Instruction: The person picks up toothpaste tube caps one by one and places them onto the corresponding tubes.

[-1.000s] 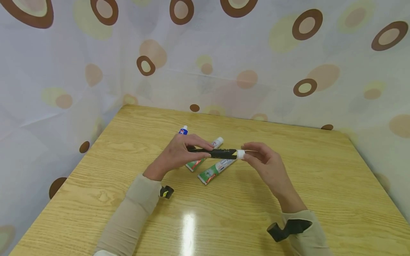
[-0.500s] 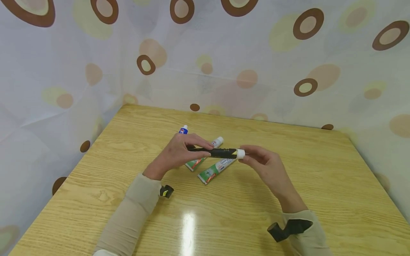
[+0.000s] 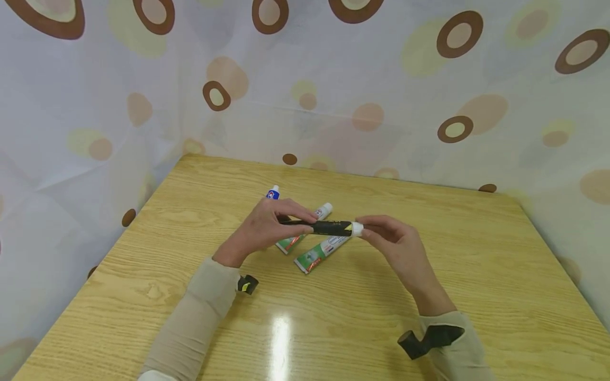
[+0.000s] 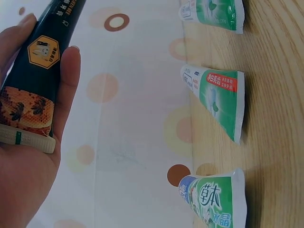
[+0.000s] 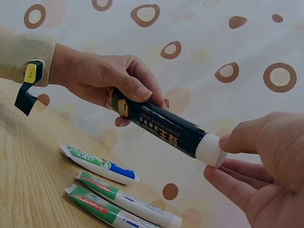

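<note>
A black toothpaste tube point(image 3: 332, 228) with a white cap point(image 3: 357, 229) is held level above the table, its cap pointing right. My left hand point(image 3: 262, 227) grips the tube near its flat crimped end, thumb on one side and fingers on the other. In the left wrist view the tube point(image 4: 40, 71) shows a honeycomb and bee print above the crimp. At the other end my right hand point(image 3: 397, 246) pinches the cap; in the right wrist view its thumb and fingertips lie on opposite sides of the white cap point(image 5: 210, 150).
Under the hands, two green-and-white toothpaste tubes point(image 3: 316, 257) point(image 5: 121, 197) lie slantwise on the wooden table point(image 3: 229, 338). A blue, white and green tube point(image 5: 97, 164) lies beside them, mostly behind my left hand in the head view. Patterned cloth point(image 3: 333, 79) surrounds the table's back and sides.
The fingertips of my right hand shift slightly around the white cap. My left hand and the black toothpaste tube stay nearly still.
</note>
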{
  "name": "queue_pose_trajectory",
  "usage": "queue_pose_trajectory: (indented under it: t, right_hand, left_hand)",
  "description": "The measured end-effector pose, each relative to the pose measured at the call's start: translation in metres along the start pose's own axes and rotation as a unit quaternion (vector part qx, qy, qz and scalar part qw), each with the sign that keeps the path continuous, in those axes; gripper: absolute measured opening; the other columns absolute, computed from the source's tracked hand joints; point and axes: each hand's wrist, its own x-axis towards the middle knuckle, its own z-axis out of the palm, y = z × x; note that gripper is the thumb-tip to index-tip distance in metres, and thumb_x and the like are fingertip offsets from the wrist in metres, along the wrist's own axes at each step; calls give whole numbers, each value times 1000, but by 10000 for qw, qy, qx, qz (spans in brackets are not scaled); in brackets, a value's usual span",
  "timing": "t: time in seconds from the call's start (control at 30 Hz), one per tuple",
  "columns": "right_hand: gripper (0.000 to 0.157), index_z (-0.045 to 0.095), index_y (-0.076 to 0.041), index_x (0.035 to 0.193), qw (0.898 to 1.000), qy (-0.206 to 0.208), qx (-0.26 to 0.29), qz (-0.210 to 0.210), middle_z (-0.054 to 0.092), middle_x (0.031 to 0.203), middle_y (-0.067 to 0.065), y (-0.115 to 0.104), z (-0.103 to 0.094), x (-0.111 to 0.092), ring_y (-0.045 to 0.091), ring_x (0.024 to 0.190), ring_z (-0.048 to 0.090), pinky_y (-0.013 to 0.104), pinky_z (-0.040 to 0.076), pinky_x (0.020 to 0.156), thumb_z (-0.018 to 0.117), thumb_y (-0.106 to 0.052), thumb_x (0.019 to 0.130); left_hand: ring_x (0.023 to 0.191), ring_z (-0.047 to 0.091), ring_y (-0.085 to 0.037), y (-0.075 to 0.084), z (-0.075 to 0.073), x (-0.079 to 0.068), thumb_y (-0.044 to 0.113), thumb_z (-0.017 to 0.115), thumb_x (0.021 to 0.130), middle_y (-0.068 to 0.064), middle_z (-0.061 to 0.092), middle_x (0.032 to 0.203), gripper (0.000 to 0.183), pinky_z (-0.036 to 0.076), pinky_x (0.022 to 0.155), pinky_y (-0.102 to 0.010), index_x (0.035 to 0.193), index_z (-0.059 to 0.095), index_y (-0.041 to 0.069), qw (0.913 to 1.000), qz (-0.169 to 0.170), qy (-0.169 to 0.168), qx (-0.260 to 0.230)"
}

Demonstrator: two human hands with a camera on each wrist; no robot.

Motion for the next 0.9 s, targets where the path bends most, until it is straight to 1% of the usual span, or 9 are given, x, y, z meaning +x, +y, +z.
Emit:
queue_pose_trajectory:
  t: [0.13, 0.33, 0.43, 0.6, 0.73, 0.8, 0.9]
  right_hand:
    - [34, 64, -2, 127, 9999, -111, 78, -35, 69, 118, -2, 0, 0, 0, 9, 107, 67, 22, 55, 90, 66, -14, 96]
    - [35, 61, 2, 128, 9996, -165, 219, 72, 70, 114, 0, 2, -1, 1, 15, 99, 72, 25, 55, 91, 64, -15, 97]
    - [33, 61, 1, 127, 9996, -137, 214, 78, 68, 114, 1, 3, -1, 1, 15, 100, 71, 26, 56, 91, 64, -15, 98]
    - [30, 64, -5, 124, 10000, 8, 35, 82, 67, 117, 3, 3, -1, 2, 11, 104, 66, 24, 55, 91, 64, -20, 98]
    - [29, 67, -9, 121, 9998, 94, -142, 104, 68, 118, 2, 1, -1, 1, 11, 105, 65, 22, 54, 90, 65, -24, 97]
    - [28, 67, -8, 121, 9999, 34, -101, 82, 68, 116, 3, 1, -2, 0, 12, 103, 66, 23, 54, 90, 65, -23, 97]
    - [29, 65, -3, 122, 9999, -141, 84, 13, 68, 114, 4, 2, -3, 1, 14, 100, 69, 28, 56, 90, 65, -18, 97]
  left_hand:
    - [95, 69, -10, 0, 0, 0, 15, 79, 85, -1, 76, 108, 17, 53, 63, -22, 102, 80, 16, 10000, -43, 20, -52]
    - [95, 70, -10, -1, 0, 0, 14, 79, 85, -2, 76, 108, 17, 54, 64, -23, 102, 80, 15, 10000, 27, -11, -9]
    - [96, 70, -10, -1, 0, 0, 14, 79, 85, -2, 76, 109, 17, 54, 64, -23, 102, 80, 15, 10000, 39, -13, 24]
    - [95, 70, -10, 0, 2, 0, 13, 79, 85, -2, 76, 108, 17, 53, 63, -24, 101, 80, 15, 10000, 58, -10, 31]
    - [95, 70, -10, -1, 2, 0, 12, 79, 85, -2, 76, 106, 16, 53, 63, -24, 101, 80, 14, 9999, 91, -29, 64]
    - [95, 69, -9, -1, 2, -1, 12, 79, 85, -2, 76, 106, 16, 53, 63, -24, 101, 80, 14, 9999, 98, -26, 87]
    - [95, 69, -9, -1, 1, -1, 13, 79, 85, -2, 76, 107, 16, 54, 64, -24, 101, 80, 15, 9999, 85, -27, 94]
